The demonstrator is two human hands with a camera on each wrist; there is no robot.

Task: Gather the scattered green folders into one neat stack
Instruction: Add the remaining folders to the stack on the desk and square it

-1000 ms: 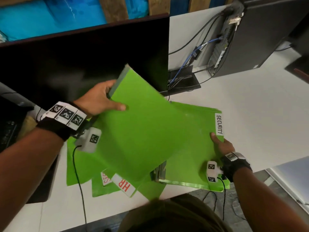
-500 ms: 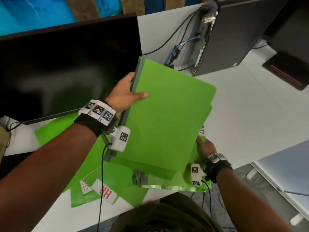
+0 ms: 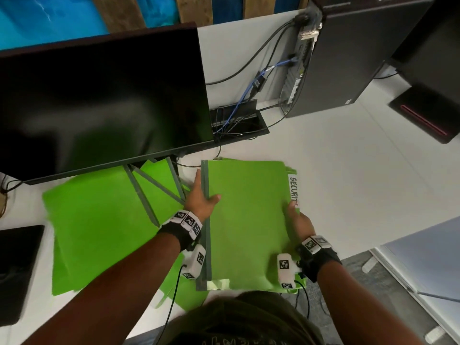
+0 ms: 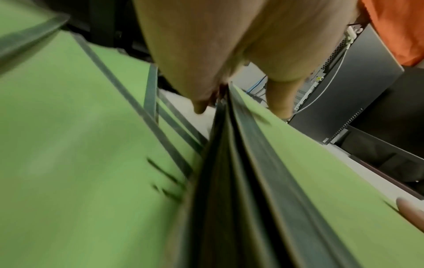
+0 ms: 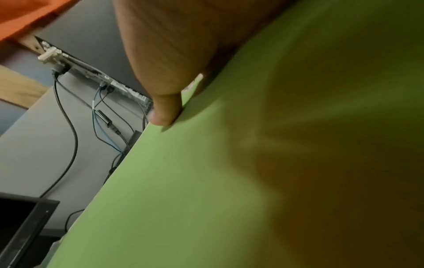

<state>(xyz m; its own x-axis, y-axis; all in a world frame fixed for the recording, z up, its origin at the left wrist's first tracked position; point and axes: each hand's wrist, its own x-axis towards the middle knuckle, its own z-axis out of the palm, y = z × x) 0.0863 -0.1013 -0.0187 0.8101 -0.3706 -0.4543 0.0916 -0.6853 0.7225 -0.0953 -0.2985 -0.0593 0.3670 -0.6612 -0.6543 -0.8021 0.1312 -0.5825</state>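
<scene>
A stack of green folders [image 3: 245, 220] lies near the desk's front edge, a white "SECURITY" tab [image 3: 293, 189] showing at its right side. My left hand [image 3: 202, 197] grips the top folder's grey spine [image 4: 241, 163], thumb on the cover, fingers beneath. My right hand [image 3: 296, 220] holds the stack's right edge, thumb [image 5: 164, 112] on top of the green cover [image 5: 229, 181]. More green folders [image 3: 99, 220] lie scattered to the left, partly under the monitor, their grey spines [image 3: 144, 195] fanned out.
A black monitor [image 3: 99, 95] stands at the back left over the scattered folders. A computer tower [image 3: 348, 58] with cables [image 3: 251, 88] stands at the back right. A dark pad [image 3: 17, 270] lies at the far left. White desk [image 3: 348, 183] stretches to the right.
My left hand has carried the raised folder rightward and lowered it flat onto the stack under my right hand. The right hand stayed at the stack's right edge.
</scene>
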